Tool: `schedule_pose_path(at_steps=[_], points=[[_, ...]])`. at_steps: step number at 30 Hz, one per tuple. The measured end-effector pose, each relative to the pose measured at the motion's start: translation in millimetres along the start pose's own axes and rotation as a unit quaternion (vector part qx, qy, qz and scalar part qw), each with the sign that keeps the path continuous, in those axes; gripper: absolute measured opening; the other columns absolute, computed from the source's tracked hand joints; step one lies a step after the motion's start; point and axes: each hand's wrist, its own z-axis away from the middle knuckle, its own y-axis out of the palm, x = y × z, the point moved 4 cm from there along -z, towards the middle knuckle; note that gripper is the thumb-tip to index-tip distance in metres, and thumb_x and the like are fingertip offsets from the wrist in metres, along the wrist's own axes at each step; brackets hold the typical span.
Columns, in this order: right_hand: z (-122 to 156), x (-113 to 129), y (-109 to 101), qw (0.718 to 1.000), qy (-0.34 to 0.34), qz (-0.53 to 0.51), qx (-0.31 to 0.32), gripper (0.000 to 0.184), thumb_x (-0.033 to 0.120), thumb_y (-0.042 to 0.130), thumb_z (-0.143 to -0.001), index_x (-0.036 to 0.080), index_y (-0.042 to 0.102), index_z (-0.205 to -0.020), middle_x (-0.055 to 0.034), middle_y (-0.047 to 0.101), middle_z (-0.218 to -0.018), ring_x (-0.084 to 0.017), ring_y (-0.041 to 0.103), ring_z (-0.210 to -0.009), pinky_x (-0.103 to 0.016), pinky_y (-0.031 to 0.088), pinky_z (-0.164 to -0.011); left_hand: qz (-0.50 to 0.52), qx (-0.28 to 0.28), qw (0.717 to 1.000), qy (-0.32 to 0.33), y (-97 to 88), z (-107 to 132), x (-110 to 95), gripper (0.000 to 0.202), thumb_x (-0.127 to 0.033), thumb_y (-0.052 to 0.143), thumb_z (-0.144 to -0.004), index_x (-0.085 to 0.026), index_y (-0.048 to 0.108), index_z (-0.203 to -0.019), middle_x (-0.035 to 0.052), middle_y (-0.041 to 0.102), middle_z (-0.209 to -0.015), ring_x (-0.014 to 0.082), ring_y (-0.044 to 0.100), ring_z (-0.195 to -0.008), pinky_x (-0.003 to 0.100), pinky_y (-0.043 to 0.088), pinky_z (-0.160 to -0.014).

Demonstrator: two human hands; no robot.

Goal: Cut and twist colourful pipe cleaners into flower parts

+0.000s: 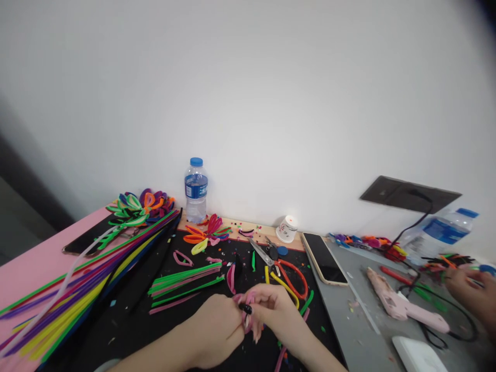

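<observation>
Low in the middle of the head view, my left hand (215, 328) and my right hand (277, 310) meet with bent fingers. Between them they pinch a pink pipe cleaner (248, 323), looped, with a small black bit at its front. Its far part is hidden by my fingers. Just beyond lie a pink and black pipe-cleaner loop (231, 278) and a row of green and pink pipe cleaners (186, 287). Orange-handled scissors (290, 276) rest beyond my right hand, beside a bent yellow pipe cleaner (284, 287).
A water bottle (196, 194) and a white paper cup (287, 229) stand by the wall. Long pipe cleaners (96, 284) spread at left. On the right are a phone (324, 261), a pink glue gun (403, 307) with a cord, and another person's hand (470, 292).
</observation>
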Motion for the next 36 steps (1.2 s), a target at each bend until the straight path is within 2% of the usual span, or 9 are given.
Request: schedule_pose_path(at_steps=[3,7,11,18,23,29,36], points=[[0.0,4.7,-1.5,1.000,-0.011,0.007,-0.006,0.021,0.031,0.063,-0.072,0.011,0.057,-0.069,0.0001,0.061,-0.050,-0.008,0.051,-0.036,-0.018,0.042,-0.037,0.045,-0.012,0.999,-0.010,-2.7,-0.2,0.1,0.025,-0.018,0.034,-0.085,-0.020,0.058,-0.078,0.0026,0.064,-0.071,0.0175,0.058,-0.064,0.026,0.041,-0.065],[-1.3,12.6,-9.1,0.999,-0.023,-0.003,-0.049,0.025,0.035,0.062,-0.073,0.013,0.054,-0.065,0.0016,0.058,-0.047,-0.007,0.046,-0.034,-0.017,0.039,-0.036,0.157,-0.057,0.985,-0.031,-11.6,-0.4,1.5,0.026,-0.021,0.029,-0.089,-0.021,0.055,-0.089,0.0025,0.063,-0.083,0.0169,0.058,-0.075,0.024,0.041,-0.070],[-2.3,13.9,-15.1,0.997,-0.018,-0.024,-0.074,0.027,0.036,0.063,-0.073,0.014,0.052,-0.062,0.0028,0.055,-0.046,-0.006,0.043,-0.034,-0.016,0.035,-0.034,0.195,-0.068,0.978,-0.036,-16.2,0.6,0.2,0.020,-0.023,0.033,-0.088,-0.021,0.052,-0.095,0.0032,0.061,-0.089,0.0178,0.056,-0.080,0.026,0.041,-0.073],[-2.4,12.3,-15.9,0.996,-0.025,-0.034,-0.077,0.028,0.037,0.063,-0.073,0.014,0.051,-0.063,0.0029,0.055,-0.046,-0.006,0.044,-0.034,-0.017,0.034,-0.035,0.202,-0.038,0.977,-0.055,-13.6,-0.7,2.0,0.015,-0.029,0.043,-0.087,-0.021,0.049,-0.098,0.0028,0.058,-0.097,0.0178,0.054,-0.088,0.026,0.040,-0.076],[-2.8,13.4,-16.5,0.995,-0.021,-0.049,-0.084,0.030,0.040,0.064,-0.072,0.013,0.053,-0.063,0.0033,0.054,-0.046,-0.007,0.047,-0.035,-0.016,0.034,-0.035,0.170,-0.042,0.982,-0.066,-9.6,-3.4,7.9,0.012,-0.027,0.041,-0.088,-0.019,0.051,-0.089,0.0015,0.058,-0.088,0.0167,0.054,-0.079,0.024,0.037,-0.067],[-2.3,15.9,-15.0,0.993,-0.022,-0.089,-0.077,0.032,0.042,0.067,-0.069,0.012,0.055,-0.066,0.0007,0.057,-0.049,-0.008,0.050,-0.037,-0.018,0.041,-0.037,0.126,-0.059,0.989,-0.053,-6.3,-3.1,10.2,0.021,-0.029,0.035,-0.090,-0.019,0.052,-0.084,0.0008,0.059,-0.079,0.0172,0.055,-0.072,0.024,0.033,-0.060],[-3.2,15.2,-21.8,0.988,-0.037,-0.084,-0.123,0.027,0.036,0.069,-0.068,0.011,0.062,-0.073,-0.0008,0.060,-0.049,-0.009,0.053,-0.039,-0.019,0.044,-0.042,0.115,-0.060,0.987,-0.096,-3.8,-2.3,15.3,0.027,-0.032,0.030,-0.091,-0.019,0.050,-0.077,0.0011,0.059,-0.072,0.0170,0.055,-0.065,0.024,0.028,-0.055]])
